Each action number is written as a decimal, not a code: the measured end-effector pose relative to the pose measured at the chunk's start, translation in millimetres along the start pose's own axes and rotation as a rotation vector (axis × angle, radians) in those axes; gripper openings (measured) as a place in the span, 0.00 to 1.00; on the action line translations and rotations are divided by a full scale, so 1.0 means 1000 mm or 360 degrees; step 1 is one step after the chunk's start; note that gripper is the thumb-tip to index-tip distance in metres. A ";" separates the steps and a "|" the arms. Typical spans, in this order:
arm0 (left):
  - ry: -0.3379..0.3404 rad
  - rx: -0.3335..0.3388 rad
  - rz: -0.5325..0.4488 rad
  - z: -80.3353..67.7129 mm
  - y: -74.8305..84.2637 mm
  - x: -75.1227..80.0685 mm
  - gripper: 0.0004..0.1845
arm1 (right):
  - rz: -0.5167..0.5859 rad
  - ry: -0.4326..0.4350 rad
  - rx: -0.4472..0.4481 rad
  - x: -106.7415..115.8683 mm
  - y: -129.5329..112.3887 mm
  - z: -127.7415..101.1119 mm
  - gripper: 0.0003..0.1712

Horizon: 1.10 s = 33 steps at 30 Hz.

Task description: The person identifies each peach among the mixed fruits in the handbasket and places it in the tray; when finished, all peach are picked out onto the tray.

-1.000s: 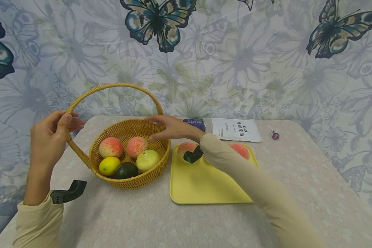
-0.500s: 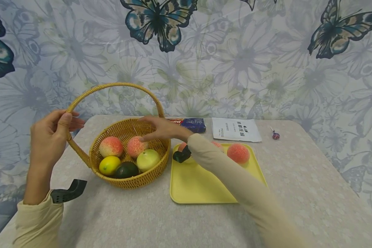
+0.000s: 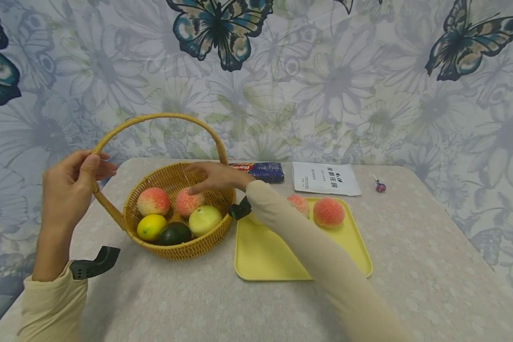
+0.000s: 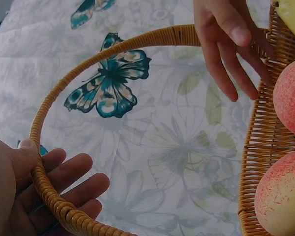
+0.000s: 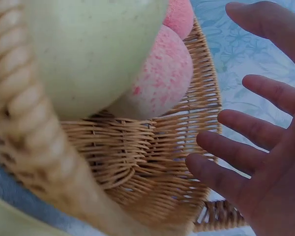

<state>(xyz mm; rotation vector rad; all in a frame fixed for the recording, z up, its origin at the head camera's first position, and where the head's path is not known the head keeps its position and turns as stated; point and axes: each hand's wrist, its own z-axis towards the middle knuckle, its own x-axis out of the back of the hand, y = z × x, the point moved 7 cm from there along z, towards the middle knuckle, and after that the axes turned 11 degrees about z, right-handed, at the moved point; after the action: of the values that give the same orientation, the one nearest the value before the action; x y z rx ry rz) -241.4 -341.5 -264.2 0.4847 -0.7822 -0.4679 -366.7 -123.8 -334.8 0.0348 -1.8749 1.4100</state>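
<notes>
A wicker basket (image 3: 222, 223) stands on the table and holds two peaches (image 3: 153, 201), a lemon (image 3: 151, 227), an avocado (image 3: 175, 233) and a pale green fruit (image 3: 204, 220). My left hand (image 3: 68, 187) grips the left side of the basket's arched handle (image 3: 153, 117), thumb on top, as the left wrist view also shows at the handle (image 4: 113, 49). My right hand (image 3: 211, 176) hovers open over the basket, fingers spread just above the right peach (image 3: 187, 203). In the right wrist view the right hand (image 5: 265, 147) is apart from that peach (image 5: 162, 78).
A yellow tray (image 3: 273, 256) to the right of the basket carries two more peaches (image 3: 329, 212). Behind it lie a blue snack packet (image 3: 262, 171), a white pouch (image 3: 324, 178) and a lollipop (image 3: 379, 186). A butterfly-print cloth hangs behind the table.
My right hand has slid left from the basket's right rim to above the right peach, uncovering the tray peaches. The left hand has stayed on the handle.
</notes>
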 end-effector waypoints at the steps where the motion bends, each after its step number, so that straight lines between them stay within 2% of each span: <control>1: -0.0002 0.0001 0.0003 0.000 0.000 0.000 0.17 | 0.0014 -0.0013 -0.0001 -0.002 0.000 0.002 0.39; 9: 0.0003 -0.0010 0.0000 0.000 0.002 0.001 0.17 | 0.0070 -0.0079 0.0023 -0.012 0.006 0.010 0.37; 14: 0.0000 -0.0023 -0.0010 0.001 0.002 0.001 0.17 | 0.0088 -0.0100 -0.0032 -0.013 0.007 0.013 0.37; 21: -0.0015 -0.0012 -0.0009 0.002 0.001 0.000 0.17 | 0.0026 -0.0115 -0.0024 -0.018 0.010 0.018 0.38; 33: -0.0024 -0.0009 -0.0011 0.003 -0.001 0.001 0.17 | 0.0109 -0.0162 -0.0047 -0.024 0.014 0.022 0.37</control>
<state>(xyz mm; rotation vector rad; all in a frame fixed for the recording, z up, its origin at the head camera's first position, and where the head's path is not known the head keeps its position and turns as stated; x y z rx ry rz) -243.5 -343.4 -261.8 0.4790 -0.7939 -0.4808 -368.0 -146.1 -362.3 0.0289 -1.9972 1.4504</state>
